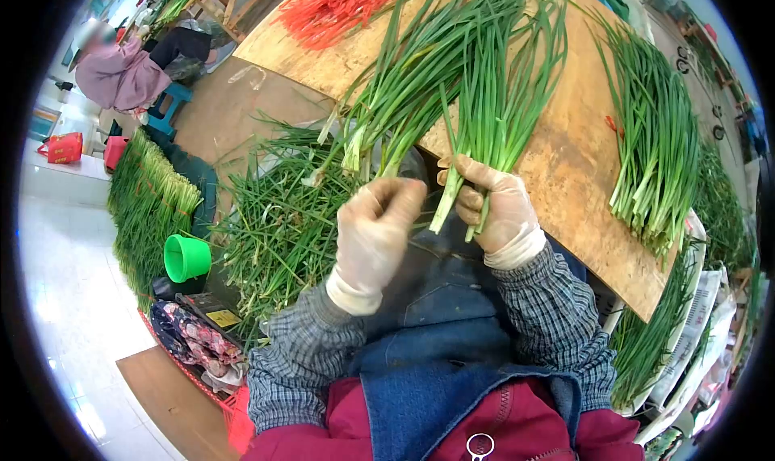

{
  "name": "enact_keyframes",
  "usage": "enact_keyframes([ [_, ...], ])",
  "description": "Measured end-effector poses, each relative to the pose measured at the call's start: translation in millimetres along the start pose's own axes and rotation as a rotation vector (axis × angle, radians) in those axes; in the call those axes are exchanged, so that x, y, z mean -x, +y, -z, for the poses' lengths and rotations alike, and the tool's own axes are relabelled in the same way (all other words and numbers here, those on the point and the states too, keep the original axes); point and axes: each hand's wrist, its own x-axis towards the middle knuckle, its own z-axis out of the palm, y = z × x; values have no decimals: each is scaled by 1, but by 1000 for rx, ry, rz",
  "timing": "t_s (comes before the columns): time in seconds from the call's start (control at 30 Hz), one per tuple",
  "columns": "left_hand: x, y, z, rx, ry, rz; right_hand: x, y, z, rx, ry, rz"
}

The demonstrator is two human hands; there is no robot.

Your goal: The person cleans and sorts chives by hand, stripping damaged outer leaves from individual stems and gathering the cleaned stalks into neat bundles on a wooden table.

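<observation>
My right hand (498, 207), in a thin whitish glove, is closed around the white lower ends of a bunch of garlic chives (504, 114). The leaves fan up and away over the board. My left hand (373, 233), gloved too and a little blurred, is curled in a pinch to the left of those stem ends. Whatever its fingers hold, if anything, is hidden. Just beyond it, a loose pile of garlic chives (428, 65) hangs its pale ends over the edge of the wooden board (557, 158).
Red ties (343, 5) lie at the board's far side, a finished-looking chive bundle (658, 130) at its right. Loose leaves (278, 211) heap up at left, near a green bucket (187, 257) and stacked bundles (153, 203). A person (121, 73) sits at far left.
</observation>
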Motion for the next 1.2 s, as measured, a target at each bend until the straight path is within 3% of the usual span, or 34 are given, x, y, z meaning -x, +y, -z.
enact_keyframes([
  [0.1,-12,4,-4,181,-153,166,6,0,6,-55,-34,-35],
  [0.2,-17,4,-10,151,-282,168,14,1,1,-55,2,-4],
  [0.33,-23,-1,-13,376,-259,268,16,-2,3,38,106,48],
  [0.47,-23,5,-19,262,-285,291,18,0,6,65,115,63],
  [0.6,-25,7,-23,473,-302,327,19,-3,6,59,112,62],
  [1.0,-38,3,-31,156,-274,187,24,-6,6,325,202,166],
  [1.2,-37,-1,-34,129,-209,159,22,-6,10,301,246,168],
])
